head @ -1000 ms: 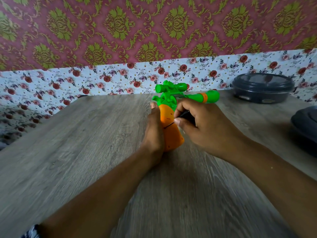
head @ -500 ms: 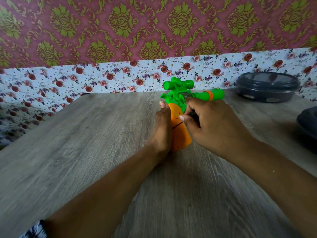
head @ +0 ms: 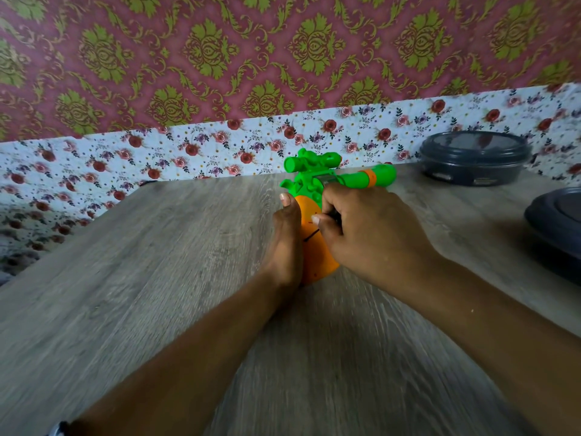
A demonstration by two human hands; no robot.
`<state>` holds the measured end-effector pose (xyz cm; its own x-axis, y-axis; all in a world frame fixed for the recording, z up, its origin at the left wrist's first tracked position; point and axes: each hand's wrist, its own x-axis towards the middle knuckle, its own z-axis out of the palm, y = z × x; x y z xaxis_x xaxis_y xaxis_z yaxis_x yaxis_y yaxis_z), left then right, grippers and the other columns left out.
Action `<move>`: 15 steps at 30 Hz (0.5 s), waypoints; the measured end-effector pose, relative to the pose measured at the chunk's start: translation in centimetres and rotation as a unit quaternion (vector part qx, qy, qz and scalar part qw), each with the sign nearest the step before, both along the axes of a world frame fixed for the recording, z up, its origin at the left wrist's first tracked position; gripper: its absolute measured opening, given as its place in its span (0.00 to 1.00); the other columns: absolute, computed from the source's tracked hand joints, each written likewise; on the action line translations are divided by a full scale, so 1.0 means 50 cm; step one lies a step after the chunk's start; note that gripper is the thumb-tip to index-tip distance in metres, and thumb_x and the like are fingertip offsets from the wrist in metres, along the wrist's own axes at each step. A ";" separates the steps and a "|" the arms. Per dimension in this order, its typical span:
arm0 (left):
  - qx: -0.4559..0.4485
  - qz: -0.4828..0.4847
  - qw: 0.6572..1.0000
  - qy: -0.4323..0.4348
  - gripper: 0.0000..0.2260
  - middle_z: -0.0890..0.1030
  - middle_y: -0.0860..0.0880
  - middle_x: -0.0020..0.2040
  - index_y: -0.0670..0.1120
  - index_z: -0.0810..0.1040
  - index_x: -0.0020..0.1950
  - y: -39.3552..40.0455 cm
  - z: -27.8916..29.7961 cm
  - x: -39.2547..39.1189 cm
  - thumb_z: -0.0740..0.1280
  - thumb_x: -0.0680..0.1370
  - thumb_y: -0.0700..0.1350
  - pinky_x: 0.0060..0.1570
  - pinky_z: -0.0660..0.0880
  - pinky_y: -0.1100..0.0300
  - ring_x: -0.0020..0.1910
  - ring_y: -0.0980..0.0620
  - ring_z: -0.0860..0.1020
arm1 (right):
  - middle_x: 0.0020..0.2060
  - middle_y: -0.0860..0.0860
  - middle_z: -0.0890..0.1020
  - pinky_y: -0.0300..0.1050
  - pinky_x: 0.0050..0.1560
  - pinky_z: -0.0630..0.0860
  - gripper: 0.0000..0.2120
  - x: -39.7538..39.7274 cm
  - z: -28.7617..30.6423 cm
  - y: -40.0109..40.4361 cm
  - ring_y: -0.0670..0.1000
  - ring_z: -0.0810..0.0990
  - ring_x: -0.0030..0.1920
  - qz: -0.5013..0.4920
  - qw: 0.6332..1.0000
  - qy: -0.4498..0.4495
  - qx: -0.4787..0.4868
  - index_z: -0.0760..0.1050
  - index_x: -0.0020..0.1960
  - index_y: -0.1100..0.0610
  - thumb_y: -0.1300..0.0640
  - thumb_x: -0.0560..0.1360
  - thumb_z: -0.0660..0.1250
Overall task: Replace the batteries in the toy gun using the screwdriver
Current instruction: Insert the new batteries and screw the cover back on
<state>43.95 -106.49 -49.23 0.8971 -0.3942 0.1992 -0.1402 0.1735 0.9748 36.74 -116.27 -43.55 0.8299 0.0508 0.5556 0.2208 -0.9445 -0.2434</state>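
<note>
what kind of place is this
Probably a room in a home, not a workshop: a grey wood-grain table set against red-and-gold damask wallpaper with a white floral wallpaper strip below it, and dark grey lidded plastic containers at the right.

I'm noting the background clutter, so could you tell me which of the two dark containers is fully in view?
The round lidded container at the back by the floral wall; the other container is cut off by the right edge.
</note>
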 end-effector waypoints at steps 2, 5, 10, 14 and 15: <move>-0.006 -0.031 0.999 0.001 0.33 0.80 0.48 0.60 0.50 0.73 0.62 0.000 -0.004 0.001 0.46 0.72 0.70 0.62 0.75 0.52 0.60 0.54 0.78 | 0.34 0.49 0.69 0.44 0.38 0.62 0.08 -0.001 0.000 0.002 0.51 0.67 0.37 -0.002 1.000 -0.005 -0.002 0.63 0.41 0.50 0.49 0.76 0.61; -0.026 -0.049 0.998 0.002 0.31 0.82 0.50 0.56 0.50 0.74 0.61 -0.001 -0.005 0.001 0.46 0.70 0.67 0.55 0.78 0.58 0.55 0.56 0.80 | 0.34 0.49 0.71 0.45 0.37 0.64 0.09 0.003 -0.004 -0.003 0.52 0.69 0.37 0.005 1.000 -0.010 0.007 0.64 0.40 0.51 0.49 0.75 0.61; -0.041 -0.015 0.998 0.033 0.43 0.76 0.37 0.57 0.43 0.72 0.62 -0.010 -0.008 -0.001 0.55 0.65 0.77 0.63 0.67 0.36 0.59 0.40 0.74 | 0.29 0.50 0.76 0.52 0.36 0.74 0.10 0.017 -0.010 -0.027 0.53 0.75 0.33 0.041 0.992 -0.002 0.117 0.70 0.35 0.53 0.52 0.73 0.66; -0.044 -0.003 0.997 0.055 0.44 0.74 0.34 0.63 0.45 0.71 0.64 -0.008 -0.008 -0.001 0.55 0.63 0.77 0.62 0.66 0.31 0.64 0.37 0.73 | 0.27 0.48 0.73 0.50 0.33 0.72 0.10 0.017 -0.011 -0.030 0.50 0.72 0.30 0.052 0.991 -0.010 0.121 0.70 0.35 0.52 0.53 0.73 0.66; -0.039 0.009 0.997 0.058 0.42 0.74 0.36 0.65 0.46 0.71 0.65 -0.007 -0.007 0.001 0.53 0.64 0.76 0.62 0.68 0.34 0.64 0.39 0.73 | 0.26 0.47 0.72 0.49 0.33 0.71 0.09 0.016 -0.011 -0.030 0.50 0.72 0.30 0.052 0.992 -0.007 0.117 0.70 0.36 0.52 0.53 0.73 0.66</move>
<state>44.00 -106.83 -49.58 0.9228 -0.3650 0.1235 -0.0312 0.2488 0.9681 37.56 -117.75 -44.10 0.8193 0.0046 0.5733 0.3195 -0.8340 -0.4499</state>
